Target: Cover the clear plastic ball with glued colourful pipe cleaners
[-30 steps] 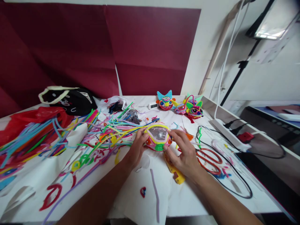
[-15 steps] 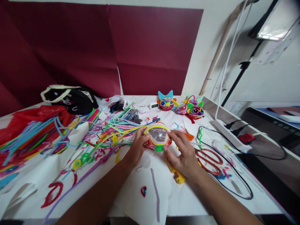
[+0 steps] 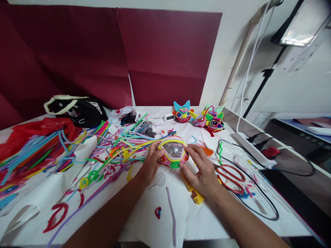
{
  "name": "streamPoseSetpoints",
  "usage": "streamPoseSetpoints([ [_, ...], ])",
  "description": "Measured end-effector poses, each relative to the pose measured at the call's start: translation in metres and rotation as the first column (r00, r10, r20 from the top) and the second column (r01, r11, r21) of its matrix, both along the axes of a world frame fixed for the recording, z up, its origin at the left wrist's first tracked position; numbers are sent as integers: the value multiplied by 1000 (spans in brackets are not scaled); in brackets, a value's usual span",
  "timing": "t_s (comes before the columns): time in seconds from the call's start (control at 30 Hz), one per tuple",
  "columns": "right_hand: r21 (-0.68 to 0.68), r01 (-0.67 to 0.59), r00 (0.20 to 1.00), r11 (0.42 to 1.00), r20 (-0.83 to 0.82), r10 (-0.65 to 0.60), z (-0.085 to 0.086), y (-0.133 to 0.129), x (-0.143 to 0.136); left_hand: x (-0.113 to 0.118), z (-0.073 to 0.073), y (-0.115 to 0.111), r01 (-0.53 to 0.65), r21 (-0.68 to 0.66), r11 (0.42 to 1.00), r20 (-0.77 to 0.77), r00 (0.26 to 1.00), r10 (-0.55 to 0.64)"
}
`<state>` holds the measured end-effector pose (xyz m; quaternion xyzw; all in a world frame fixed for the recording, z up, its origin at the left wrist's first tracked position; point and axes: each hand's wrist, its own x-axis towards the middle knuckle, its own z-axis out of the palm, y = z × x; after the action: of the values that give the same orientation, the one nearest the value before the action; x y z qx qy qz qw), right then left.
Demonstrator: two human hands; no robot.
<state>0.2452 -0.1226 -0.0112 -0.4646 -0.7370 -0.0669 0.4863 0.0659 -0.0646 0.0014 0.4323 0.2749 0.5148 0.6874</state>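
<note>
Craft piece (image 3: 172, 150): mid-table, right between the 2 hands, grey see-through-ish panel facing up with yellow edging along the top. Honestly can't tell if its underside touches the table (image 3: 196, 224) or hangs just above.
Left hand (image 3: 150, 161): pinched on the left edge, fingers and thumb only spread as wide as the rim.
Right hand (image 3: 202, 169): half-curled, fingertips on the right edge, thumb by the green nub (image 3: 175, 165). Looks like a light hold to me; a thumb pushing too hard there could shift or peel the trim.
Yellow tool (image 3: 197, 197): partly under the right hand, so dropping that wrist could knock it.
Scissors (image 3: 231, 179): red handles, just beside the right wrist. A careless swing right hits these, then the black cable (image 3: 269, 219).
Pipe cleaners (image 3: 137, 144): messy pile reaching the left hand; loose ends could snag the piece if it gets turned.
Small red-and-blue bit (image 3: 158, 212): on the paper between the forearms, easy to sweep off with a sleeve-less arm.
Decorated heads (image 3: 183, 112): at the back, well apart.
</note>
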Motion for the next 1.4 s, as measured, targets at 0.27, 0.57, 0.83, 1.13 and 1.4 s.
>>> streamPoseSetpoints([
  [0.27,-8,-9,1000,1000,0,9,-1,0,0,0,-1,0,-7,13,1000,-19,1000,7],
  [0.57,-6,-17,1000,1000,0,17,0,0,1,0,-2,1,-41,-6,999,-16,999,41],
  [0.83,11,-24,1000,1000,-1,24,-2,0,1,0,-1,1,-41,-2,999,-10,999,41],
  [1.13,23,-32,999,999,4,32,-2,0,1,-1,-3,2,-30,37,999,-9,1000,30],
  [1.4,47,-28,1000,998,5,27,2,-2,-1,-2,-4,3,-25,45,999,-8,1000,26],
])
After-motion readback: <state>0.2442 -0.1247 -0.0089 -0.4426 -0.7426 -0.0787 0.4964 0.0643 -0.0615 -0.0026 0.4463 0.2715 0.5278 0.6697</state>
